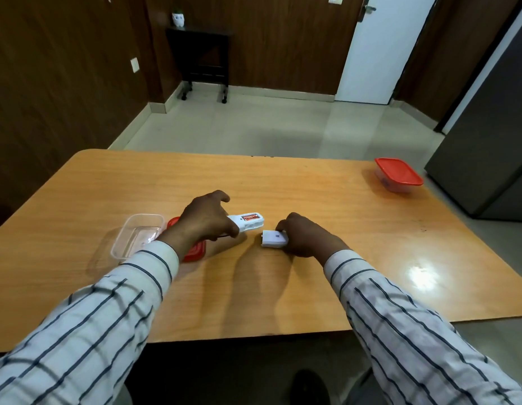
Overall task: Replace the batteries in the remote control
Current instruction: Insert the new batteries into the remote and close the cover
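While hands work, red lid [195, 249] lies underneath.

On the table [283, 287], the remote [249, 222] lies just left of what seems its cover [273, 239]; an open tub [137, 236] sits further left

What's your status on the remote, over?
Left hand gripping remote, battery bay open, battery showing. Right hand on battery cover, flat on table. Nothing between them.
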